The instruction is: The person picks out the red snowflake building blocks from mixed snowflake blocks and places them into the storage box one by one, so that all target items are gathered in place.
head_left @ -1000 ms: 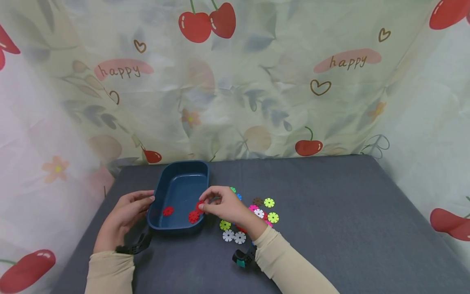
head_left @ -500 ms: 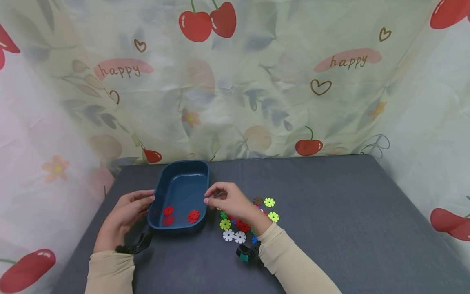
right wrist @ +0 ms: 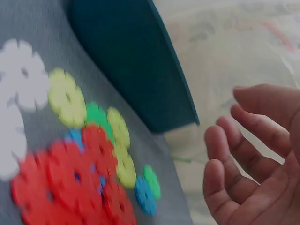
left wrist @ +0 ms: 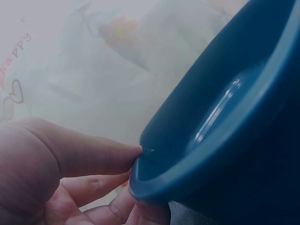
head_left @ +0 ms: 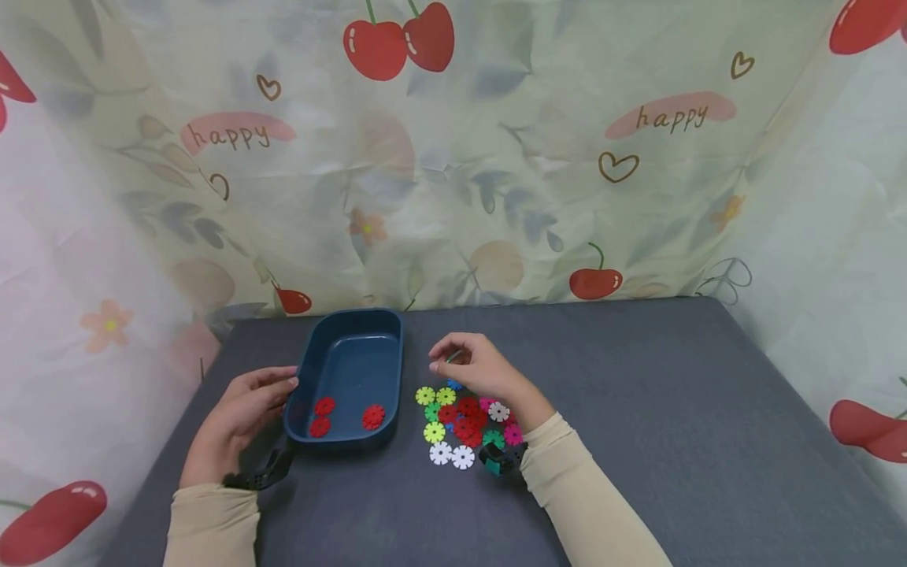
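Pinching the tub [head_left: 361, 362], that left hand [head_left: 244, 405] at lower left could tip it by yanking; right hand [head_left: 483, 368] mid-frame's empty, loosely curled.

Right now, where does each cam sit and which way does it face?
Head: worn on the head, facing forward and down at the blue tray, discs and printed cloth; shows left grip, right grip, both sleeves.
Left wrist: on the left wrist, facing along the left grip at the blue tray's rim, cloth behind; shows left fingers.
Right wrist: on the right wrist, facing past the right grip at discs, the blue tray's outer wall and cloth; shows right fingers.
Shared: head and right wrist both show the discs.
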Action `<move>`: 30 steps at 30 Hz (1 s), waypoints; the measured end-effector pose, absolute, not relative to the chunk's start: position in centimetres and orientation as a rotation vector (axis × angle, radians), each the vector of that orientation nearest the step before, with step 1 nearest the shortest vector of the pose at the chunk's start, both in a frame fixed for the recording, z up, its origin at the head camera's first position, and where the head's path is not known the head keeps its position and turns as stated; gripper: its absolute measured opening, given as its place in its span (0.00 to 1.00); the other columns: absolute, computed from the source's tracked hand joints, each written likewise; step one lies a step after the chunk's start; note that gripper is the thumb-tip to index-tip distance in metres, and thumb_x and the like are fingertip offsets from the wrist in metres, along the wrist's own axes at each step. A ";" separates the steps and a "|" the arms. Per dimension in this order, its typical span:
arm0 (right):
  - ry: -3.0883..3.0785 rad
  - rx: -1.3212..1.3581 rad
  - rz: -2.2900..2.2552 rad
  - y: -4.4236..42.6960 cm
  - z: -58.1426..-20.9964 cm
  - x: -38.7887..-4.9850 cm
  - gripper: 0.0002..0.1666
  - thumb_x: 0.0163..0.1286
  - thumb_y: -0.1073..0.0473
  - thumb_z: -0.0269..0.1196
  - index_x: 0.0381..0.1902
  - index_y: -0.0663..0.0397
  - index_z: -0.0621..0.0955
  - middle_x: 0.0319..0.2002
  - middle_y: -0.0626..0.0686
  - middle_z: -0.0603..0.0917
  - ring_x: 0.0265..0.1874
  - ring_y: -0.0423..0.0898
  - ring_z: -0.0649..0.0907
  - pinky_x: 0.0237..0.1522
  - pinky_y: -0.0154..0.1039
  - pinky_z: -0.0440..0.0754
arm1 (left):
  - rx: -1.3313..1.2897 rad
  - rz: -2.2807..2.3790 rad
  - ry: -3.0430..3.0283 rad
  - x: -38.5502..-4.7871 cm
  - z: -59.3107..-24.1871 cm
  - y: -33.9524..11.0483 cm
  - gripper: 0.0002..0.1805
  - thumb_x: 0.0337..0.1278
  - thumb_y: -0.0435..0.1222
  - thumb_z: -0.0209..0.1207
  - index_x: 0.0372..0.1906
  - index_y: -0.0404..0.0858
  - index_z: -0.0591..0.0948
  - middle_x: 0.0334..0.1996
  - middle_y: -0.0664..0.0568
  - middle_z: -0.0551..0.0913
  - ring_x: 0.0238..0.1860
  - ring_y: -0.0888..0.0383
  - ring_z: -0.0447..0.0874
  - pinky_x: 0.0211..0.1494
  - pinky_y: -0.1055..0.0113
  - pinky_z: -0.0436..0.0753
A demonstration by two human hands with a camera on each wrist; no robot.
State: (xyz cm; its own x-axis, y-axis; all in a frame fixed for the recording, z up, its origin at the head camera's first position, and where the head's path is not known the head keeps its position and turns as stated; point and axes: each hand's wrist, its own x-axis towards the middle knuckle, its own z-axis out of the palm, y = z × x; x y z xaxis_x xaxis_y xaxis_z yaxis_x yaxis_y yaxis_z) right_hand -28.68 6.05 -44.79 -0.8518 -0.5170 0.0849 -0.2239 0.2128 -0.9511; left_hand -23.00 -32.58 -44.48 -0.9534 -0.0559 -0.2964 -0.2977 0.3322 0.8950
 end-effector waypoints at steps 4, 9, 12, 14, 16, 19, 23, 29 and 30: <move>2.261 -0.685 -1.602 7.2 -45.1 -29.1 0.12 0.76 0.56 0.68 0.54 0.50 0.86 0.48 0.54 0.86 0.50 0.64 0.86 0.53 0.62 0.85 | -0.323 1.679 2.378 -23.0 -44.5 -32.5 0.35 0.80 0.47 0.58 0.78 0.30 0.68 0.73 0.35 0.74 0.54 0.63 0.85 0.55 0.72 0.86; 2.291 -0.768 -1.421 8.7 -45.4 -29.7 0.17 0.75 0.60 0.69 0.59 0.58 0.85 0.53 0.59 0.86 0.48 0.54 0.87 0.53 0.55 0.88 | -0.320 1.687 2.372 -23.1 -44.6 -32.6 0.34 0.80 0.46 0.58 0.78 0.30 0.67 0.72 0.34 0.75 0.53 0.64 0.86 0.53 0.73 0.86; 2.292 -0.790 -1.344 9.3 -45.6 -30.1 0.18 0.74 0.62 0.69 0.59 0.60 0.84 0.56 0.62 0.85 0.49 0.51 0.87 0.52 0.47 0.88 | -0.318 1.684 2.375 -23.1 -44.5 -32.7 0.34 0.80 0.46 0.58 0.78 0.29 0.67 0.72 0.34 0.75 0.53 0.64 0.85 0.53 0.72 0.86; 2.283 -0.783 -1.329 9.6 -45.6 -30.1 0.19 0.73 0.62 0.69 0.59 0.61 0.85 0.57 0.62 0.86 0.49 0.52 0.87 0.52 0.44 0.88 | -0.314 1.678 2.382 -23.1 -44.4 -32.6 0.34 0.80 0.46 0.58 0.78 0.29 0.67 0.72 0.34 0.75 0.54 0.64 0.85 0.54 0.72 0.86; 2.263 -0.782 -1.322 9.8 -45.8 -30.2 0.19 0.72 0.62 0.70 0.59 0.61 0.85 0.57 0.61 0.87 0.49 0.51 0.88 0.51 0.43 0.88 | -0.315 1.677 2.384 -23.0 -44.3 -32.5 0.35 0.80 0.47 0.58 0.78 0.30 0.67 0.73 0.34 0.75 0.54 0.64 0.85 0.54 0.72 0.86; 2.219 -0.784 -1.315 9.9 -45.9 -30.3 0.19 0.71 0.63 0.70 0.59 0.61 0.86 0.57 0.61 0.87 0.48 0.51 0.89 0.52 0.44 0.89 | -0.316 1.675 2.388 -23.0 -44.3 -32.5 0.35 0.80 0.47 0.58 0.78 0.30 0.68 0.73 0.35 0.75 0.54 0.64 0.85 0.54 0.73 0.86; 2.173 -0.785 -1.293 10.1 -46.4 -30.5 0.19 0.69 0.65 0.71 0.57 0.61 0.86 0.55 0.61 0.88 0.46 0.49 0.89 0.50 0.44 0.89 | -0.312 1.681 2.383 -23.0 -44.4 -32.6 0.35 0.80 0.47 0.58 0.78 0.30 0.67 0.72 0.36 0.76 0.53 0.65 0.85 0.54 0.74 0.85; 2.162 -0.830 -1.241 10.3 -46.9 -30.8 0.19 0.66 0.70 0.73 0.55 0.62 0.87 0.52 0.60 0.89 0.42 0.47 0.86 0.45 0.38 0.88 | -0.315 1.678 2.376 -22.9 -44.4 -32.6 0.35 0.80 0.47 0.58 0.79 0.31 0.67 0.73 0.35 0.74 0.55 0.64 0.85 0.55 0.73 0.85; 2.160 -0.832 -1.233 10.3 -46.9 -30.8 0.19 0.65 0.70 0.73 0.55 0.62 0.87 0.51 0.60 0.89 0.42 0.46 0.85 0.44 0.37 0.87 | -0.314 1.675 2.377 -22.9 -44.4 -32.6 0.35 0.80 0.47 0.58 0.79 0.31 0.67 0.74 0.35 0.73 0.55 0.63 0.84 0.55 0.73 0.85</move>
State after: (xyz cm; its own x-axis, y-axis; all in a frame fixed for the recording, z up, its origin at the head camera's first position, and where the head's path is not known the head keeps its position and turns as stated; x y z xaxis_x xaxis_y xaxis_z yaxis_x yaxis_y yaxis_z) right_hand -30.76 10.31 -46.92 -0.6802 -0.7214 -0.1296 -0.2552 0.3988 -0.8808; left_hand -22.94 -32.57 -44.36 -0.9540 -0.0494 -0.2958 -0.2952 0.3289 0.8970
